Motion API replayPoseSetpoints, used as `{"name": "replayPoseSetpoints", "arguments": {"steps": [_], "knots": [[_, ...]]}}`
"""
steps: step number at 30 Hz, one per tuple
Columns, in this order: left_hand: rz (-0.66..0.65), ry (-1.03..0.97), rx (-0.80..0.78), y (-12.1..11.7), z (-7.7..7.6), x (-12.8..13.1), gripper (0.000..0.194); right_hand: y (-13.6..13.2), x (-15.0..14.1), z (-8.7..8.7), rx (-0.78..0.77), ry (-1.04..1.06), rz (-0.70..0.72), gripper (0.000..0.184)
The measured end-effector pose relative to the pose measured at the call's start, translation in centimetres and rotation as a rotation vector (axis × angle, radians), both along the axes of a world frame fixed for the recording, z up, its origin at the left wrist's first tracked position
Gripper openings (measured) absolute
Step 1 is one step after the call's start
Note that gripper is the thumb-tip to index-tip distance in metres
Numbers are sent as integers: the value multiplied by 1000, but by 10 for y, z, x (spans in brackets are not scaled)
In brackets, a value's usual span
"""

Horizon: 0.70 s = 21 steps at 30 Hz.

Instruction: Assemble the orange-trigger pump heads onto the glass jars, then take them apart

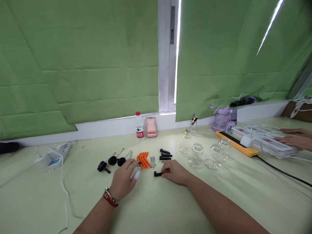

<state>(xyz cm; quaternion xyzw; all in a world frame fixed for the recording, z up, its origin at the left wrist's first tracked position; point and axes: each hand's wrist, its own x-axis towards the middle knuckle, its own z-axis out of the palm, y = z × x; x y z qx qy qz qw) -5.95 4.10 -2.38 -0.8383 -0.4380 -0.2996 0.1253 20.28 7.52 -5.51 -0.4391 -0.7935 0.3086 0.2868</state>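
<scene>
My right hand (175,171) pinches a small black L-shaped plastic piece (158,174) just above or on the table. My left hand (124,178), its thumb tip wrapped in white, reaches over a dark piece whose black tip (139,163) shows past the fingers. The thumb stands apart from the fingers. Left of it lie round black knobs (101,166) with metal rods. Between the hands are several orange angled pieces (144,160) and a row of silver screws (152,162). Beyond my right hand lie black ribbed pieces (165,158).
Clear glass jars (197,148) and lids stand to the right, with screwdrivers (194,119) in a jar behind. A water bottle (139,126) and pink box (151,126) stand at the back. Right are an orange power strip (236,143) and another person's hands (292,139). White cables (63,185) lie left.
</scene>
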Motion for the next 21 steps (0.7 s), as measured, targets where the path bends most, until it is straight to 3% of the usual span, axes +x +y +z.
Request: {"name": "replayPoseSetpoints", "arguments": {"steps": [5,7,10,12,21], "knots": [[-196,269,-328,-15,4,24,43,-9,-13,3,84,1,155,14],[-232,306,-410,-16,4,29,45,-4,-9,4,127,38,40,14],[-263,305,-466,-13,1,29,38,8,4,5,168,59,-265,16],[-273,275,-482,-10,-1,26,34,15,13,4,172,5,-345,16],[-305,195,-533,-9,1,22,32,17,11,-5,212,-194,-233,18]]}}
